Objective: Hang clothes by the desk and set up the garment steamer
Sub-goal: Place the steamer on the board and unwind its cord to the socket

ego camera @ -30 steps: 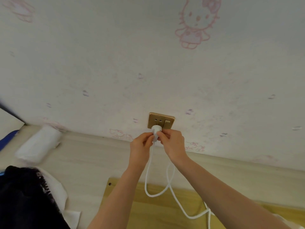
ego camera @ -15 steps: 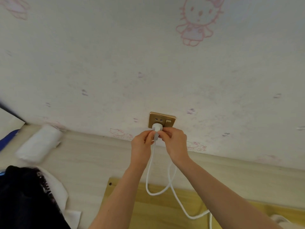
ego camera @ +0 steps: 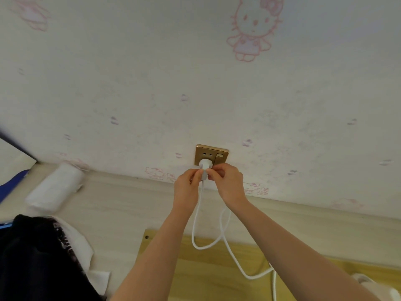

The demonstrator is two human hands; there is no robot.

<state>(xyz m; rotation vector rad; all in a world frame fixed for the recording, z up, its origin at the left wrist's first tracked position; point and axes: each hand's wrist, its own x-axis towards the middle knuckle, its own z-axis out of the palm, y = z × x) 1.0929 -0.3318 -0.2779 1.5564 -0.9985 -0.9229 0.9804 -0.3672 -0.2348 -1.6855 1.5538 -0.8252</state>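
A gold wall socket [ego camera: 211,154] sits low on the cartoon-patterned wall. A white plug [ego camera: 205,165] is pressed against its lower half. My left hand [ego camera: 188,187] and my right hand [ego camera: 227,183] both pinch the plug's neck from either side. The white cord [ego camera: 219,242] drops from the plug, loops over a yellow wooden board [ego camera: 212,270] and runs off at the bottom right, where a white rounded part [ego camera: 377,287], perhaps the steamer, shows at the frame edge. Dark clothes [ego camera: 36,259] lie at the lower left.
A pale wooden surface [ego camera: 121,205] runs along the wall's foot. A white rolled bundle [ego camera: 54,187] lies on it at the left. White fabric [ego camera: 86,253] pokes out beside the dark clothes. A blue object [ego camera: 10,185] is at the far left edge.
My hands and the plug have stayed at the socket. The plug sits slightly closer against the socket face than one second ago. The view has barely shifted.
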